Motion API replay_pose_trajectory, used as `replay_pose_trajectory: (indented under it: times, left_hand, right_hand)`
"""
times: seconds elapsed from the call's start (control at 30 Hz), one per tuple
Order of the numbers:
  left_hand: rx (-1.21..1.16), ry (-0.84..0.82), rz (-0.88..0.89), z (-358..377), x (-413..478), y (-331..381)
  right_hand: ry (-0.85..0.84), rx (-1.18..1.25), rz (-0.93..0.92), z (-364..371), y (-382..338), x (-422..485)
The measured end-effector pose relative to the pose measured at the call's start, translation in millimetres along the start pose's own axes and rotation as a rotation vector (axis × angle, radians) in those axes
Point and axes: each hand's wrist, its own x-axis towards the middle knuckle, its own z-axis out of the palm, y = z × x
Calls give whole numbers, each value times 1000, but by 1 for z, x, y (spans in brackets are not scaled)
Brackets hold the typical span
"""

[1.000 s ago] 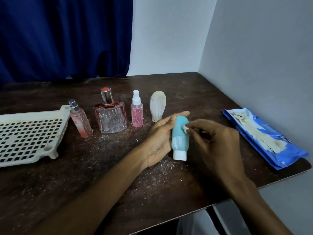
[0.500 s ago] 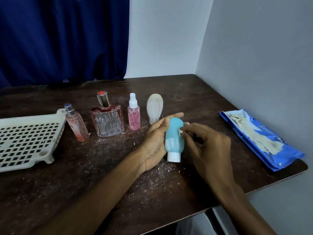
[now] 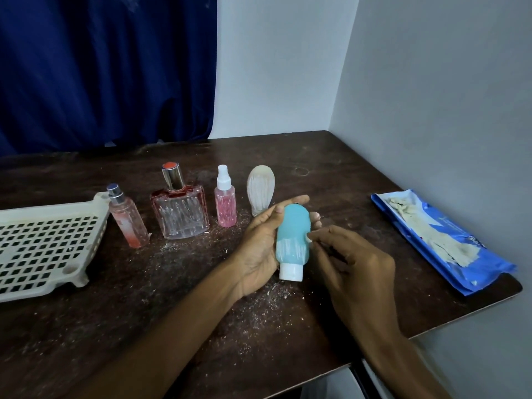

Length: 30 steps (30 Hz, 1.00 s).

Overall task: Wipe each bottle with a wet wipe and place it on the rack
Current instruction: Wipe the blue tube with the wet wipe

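Note:
My left hand (image 3: 260, 247) holds a teal bottle (image 3: 292, 239) with a white cap pointing toward me, just above the table. White dust streaks its lower half. My right hand (image 3: 351, 263) pinches a small white scrap of wipe (image 3: 309, 238) against the bottle's right side. Standing behind are a dusty cream bottle (image 3: 260, 190), a small pink spray bottle (image 3: 225, 205), a square glass perfume bottle (image 3: 180, 207) and a slim pink spray bottle (image 3: 126, 221). The cream slotted rack (image 3: 43, 244) sits at the left.
A blue wet-wipe pack (image 3: 440, 240), smeared with dust, lies at the right by the wall. White dust and crumbs litter the dark wooden table (image 3: 144, 312). A blue curtain hangs behind; the table's near edge runs diagonally at lower right.
My right hand's fingertips with the scrap have slid down the bottle's right side from near its top. The bottle stays in my left hand.

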Motion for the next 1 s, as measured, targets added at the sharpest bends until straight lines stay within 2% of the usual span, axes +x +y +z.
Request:
replay_pose_trajectory:
  times: [0.57,0.73,1.0]
  left_hand:
    - [18,-15,-35,0,0,-2]
    - [23,-31,-40,-3,0,-2]
    - [28,-76,-53,-4,1,-1]
  right_hand:
    - [-16,-47,5,0,-2,3]
    - [-56,-93,-112,2,-12,11]
    - [-93,-119,-125,-8,-4,22]
